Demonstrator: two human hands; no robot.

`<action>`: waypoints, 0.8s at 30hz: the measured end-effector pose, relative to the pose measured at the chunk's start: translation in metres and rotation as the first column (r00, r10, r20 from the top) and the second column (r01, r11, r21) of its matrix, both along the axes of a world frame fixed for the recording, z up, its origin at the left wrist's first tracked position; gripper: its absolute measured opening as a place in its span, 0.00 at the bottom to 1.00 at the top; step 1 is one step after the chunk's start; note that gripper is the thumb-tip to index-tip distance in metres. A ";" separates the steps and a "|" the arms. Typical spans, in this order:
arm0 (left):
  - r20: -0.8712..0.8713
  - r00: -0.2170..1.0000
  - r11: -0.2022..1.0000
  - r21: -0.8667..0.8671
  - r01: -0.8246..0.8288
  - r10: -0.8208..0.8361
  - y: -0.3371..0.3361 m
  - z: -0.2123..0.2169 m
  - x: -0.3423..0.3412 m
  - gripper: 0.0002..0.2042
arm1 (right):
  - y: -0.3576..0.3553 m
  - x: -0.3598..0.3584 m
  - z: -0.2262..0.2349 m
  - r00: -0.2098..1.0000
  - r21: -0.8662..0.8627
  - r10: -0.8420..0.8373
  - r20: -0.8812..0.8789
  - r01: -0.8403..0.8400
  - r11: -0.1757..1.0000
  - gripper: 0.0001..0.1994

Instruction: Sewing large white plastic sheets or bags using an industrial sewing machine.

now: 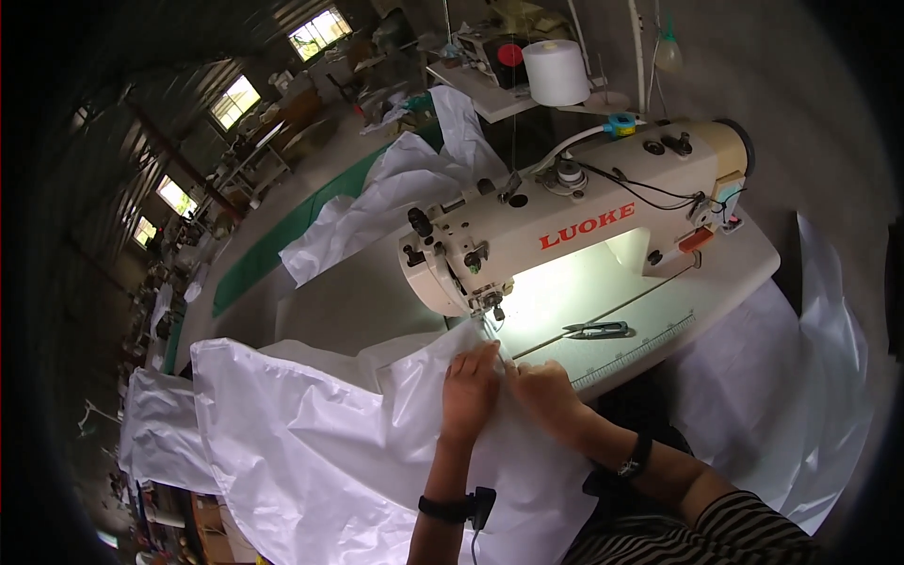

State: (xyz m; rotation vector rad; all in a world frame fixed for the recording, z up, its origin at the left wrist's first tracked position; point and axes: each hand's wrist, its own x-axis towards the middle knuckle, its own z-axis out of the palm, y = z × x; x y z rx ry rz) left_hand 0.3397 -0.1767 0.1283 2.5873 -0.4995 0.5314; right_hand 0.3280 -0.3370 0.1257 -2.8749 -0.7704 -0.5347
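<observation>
A glossy white sheet (311, 424), thin and creased, runs up to the needle of a white sewing machine (527, 226). Its edge lies beneath the presser foot (488, 311), where the work light is bright. My left hand (471, 381) rests on the sheet just in front of the foot, fingers bent and gripping near the edge. Close beside it, my right hand (544, 391) is closed in a pinch on the same edge, with the fingertips partly hidden. Small grey thread snips (597, 330) lie on the machine bed to the right of my hands.
A white thread cone (556, 73) stands behind the machine. More white sheeting lies over the green-edged table (282, 226) at far left and hangs at right (772, 395). A cluttered side table (480, 89) is at the back. My wrists carry dark bands.
</observation>
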 end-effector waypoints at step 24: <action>0.039 0.961 0.960 0.083 0.269 -0.273 0.059 0.003 0.073 0.18 | 0.033 0.033 -0.021 0.998 0.018 -0.059 0.011 0.059 0.998 0.21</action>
